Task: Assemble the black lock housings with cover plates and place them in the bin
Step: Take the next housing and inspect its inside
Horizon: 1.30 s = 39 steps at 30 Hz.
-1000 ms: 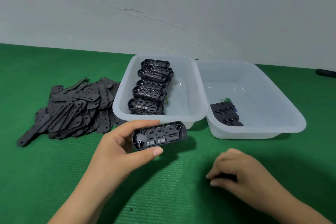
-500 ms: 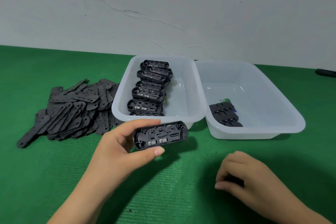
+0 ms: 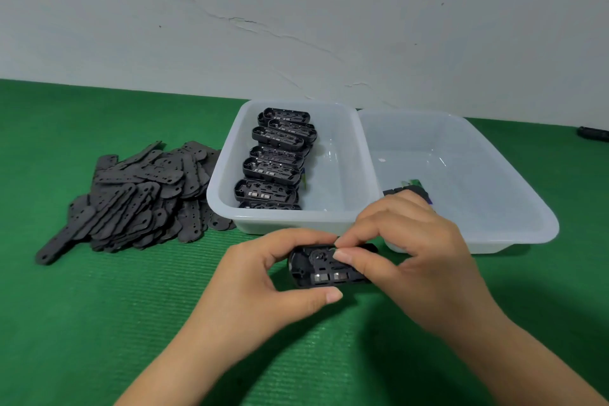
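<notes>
Black lock housing [image 3: 324,269] sits between both hands, held just above the green mat [image 3: 99,323], in front of the near rim of the left bin [image 3: 290,221]. Its open side faces up, showing ribs and small metal contacts. The left hand [image 3: 263,287] grips its left end, fingers curled over the far edge and thumb pressed along the near edge. The right hand [image 3: 412,257] covers the right end, its thumb and forefinger pinched together over the middle of the cavity; whether something small is held between those fingertips I cannot tell.

More housings [image 3: 276,161] lie in an overlapping row along the left side of that bin. The right bin [image 3: 514,234] touches it side by side and holds a few dark pieces [image 3: 412,189] at its near left corner, partly hidden behind the right hand. A loose heap of flat cover plates [image 3: 141,194] lies on the mat just left of the bins. A small dark object [image 3: 593,133] rests at the mat's far right edge.
</notes>
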{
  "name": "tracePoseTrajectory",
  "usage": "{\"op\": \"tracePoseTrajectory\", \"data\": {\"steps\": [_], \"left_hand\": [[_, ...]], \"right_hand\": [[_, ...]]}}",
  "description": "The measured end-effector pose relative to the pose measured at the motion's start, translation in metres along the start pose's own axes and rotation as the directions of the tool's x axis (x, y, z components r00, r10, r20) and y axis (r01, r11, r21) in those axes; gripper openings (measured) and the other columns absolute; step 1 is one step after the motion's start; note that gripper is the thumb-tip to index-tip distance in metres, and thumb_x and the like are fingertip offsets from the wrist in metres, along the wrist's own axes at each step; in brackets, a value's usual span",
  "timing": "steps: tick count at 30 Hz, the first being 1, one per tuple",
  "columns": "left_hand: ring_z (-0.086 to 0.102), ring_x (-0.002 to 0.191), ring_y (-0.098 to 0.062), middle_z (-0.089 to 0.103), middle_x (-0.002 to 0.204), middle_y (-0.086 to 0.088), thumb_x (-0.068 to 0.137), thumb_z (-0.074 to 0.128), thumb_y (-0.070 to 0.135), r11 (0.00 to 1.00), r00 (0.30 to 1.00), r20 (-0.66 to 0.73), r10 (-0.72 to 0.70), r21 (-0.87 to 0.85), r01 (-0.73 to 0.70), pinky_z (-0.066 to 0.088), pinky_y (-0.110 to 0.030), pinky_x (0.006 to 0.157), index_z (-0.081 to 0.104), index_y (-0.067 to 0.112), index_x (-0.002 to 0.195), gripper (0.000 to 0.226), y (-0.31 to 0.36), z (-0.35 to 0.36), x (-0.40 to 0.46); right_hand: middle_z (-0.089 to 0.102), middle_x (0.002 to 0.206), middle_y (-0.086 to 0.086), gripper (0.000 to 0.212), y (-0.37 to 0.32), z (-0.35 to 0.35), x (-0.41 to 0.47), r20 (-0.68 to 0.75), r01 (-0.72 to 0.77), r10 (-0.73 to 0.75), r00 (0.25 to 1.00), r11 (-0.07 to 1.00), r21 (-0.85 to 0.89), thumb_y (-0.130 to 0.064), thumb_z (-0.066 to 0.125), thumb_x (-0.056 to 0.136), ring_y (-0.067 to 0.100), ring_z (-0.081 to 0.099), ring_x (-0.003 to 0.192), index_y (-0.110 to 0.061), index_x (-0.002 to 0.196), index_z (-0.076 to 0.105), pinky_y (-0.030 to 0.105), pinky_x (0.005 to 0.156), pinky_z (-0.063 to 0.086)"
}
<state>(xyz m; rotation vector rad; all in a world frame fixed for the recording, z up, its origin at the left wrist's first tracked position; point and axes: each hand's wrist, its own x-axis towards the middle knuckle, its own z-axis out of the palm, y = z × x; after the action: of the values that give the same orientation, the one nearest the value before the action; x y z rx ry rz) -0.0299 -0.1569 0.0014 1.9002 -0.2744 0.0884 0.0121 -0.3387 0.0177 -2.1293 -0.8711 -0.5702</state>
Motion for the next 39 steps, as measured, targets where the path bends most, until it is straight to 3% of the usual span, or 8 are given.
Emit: {"op": "tracePoseTrajectory", "data": {"steps": [6,15,31,39], "left_hand": [[0.065,0.094,0.004,0.071,0.097,0.024,0.053,0.077,0.045,1.000,1.000,0.004,-0.001,0.008,0.001,0.046,-0.011,0.086,0.065,0.047,0.105,0.054,-0.002,-0.001,0.000],[0.065,0.094,0.004,0.071,0.096,0.024,0.051,0.078,0.048,1.000,1.000,-0.005,-0.015,0.011,0.015,0.045,-0.010,0.086,0.065,0.049,0.104,0.054,-0.004,-0.003,-0.001],[0.064,0.094,0.006,0.071,0.096,0.025,0.052,0.077,0.048,1.000,1.000,0.008,-0.020,0.016,0.020,0.045,-0.010,0.085,0.065,0.051,0.104,0.053,-0.003,-0.001,-0.001],[0.067,0.094,-0.001,0.073,0.097,0.018,0.050,0.080,0.044,0.998,0.999,0.001,-0.036,-0.059,0.036,0.049,-0.017,0.088,0.067,0.048,0.102,0.054,-0.010,-0.002,0.000]], "right_hand": [[0.062,0.072,-0.011,0.015,0.002,-0.001,-0.002,0.018,0.020,-0.019,1.000,1.000,-0.014,-0.031,0.067,0.074,0.015,0.055,0.072,-0.018,0.069,0.072,0.038,0.069,0.045],[0.060,0.072,-0.014,0.016,0.003,-0.002,-0.005,0.019,0.019,-0.018,1.000,0.999,-0.026,-0.031,0.065,0.075,0.016,0.055,0.072,-0.018,0.069,0.071,0.042,0.067,0.046],[0.062,0.072,-0.011,0.015,0.003,-0.002,-0.004,0.038,0.029,-0.028,0.999,0.998,-0.051,-0.032,0.066,0.074,0.015,0.056,0.072,-0.019,0.069,0.071,0.043,0.068,0.045],[0.061,0.070,-0.011,0.017,0.000,-0.003,-0.003,0.092,0.149,-0.132,0.987,0.962,-0.228,-0.034,0.061,0.081,0.016,0.051,0.069,-0.027,0.079,0.076,0.035,0.068,0.038]]}}
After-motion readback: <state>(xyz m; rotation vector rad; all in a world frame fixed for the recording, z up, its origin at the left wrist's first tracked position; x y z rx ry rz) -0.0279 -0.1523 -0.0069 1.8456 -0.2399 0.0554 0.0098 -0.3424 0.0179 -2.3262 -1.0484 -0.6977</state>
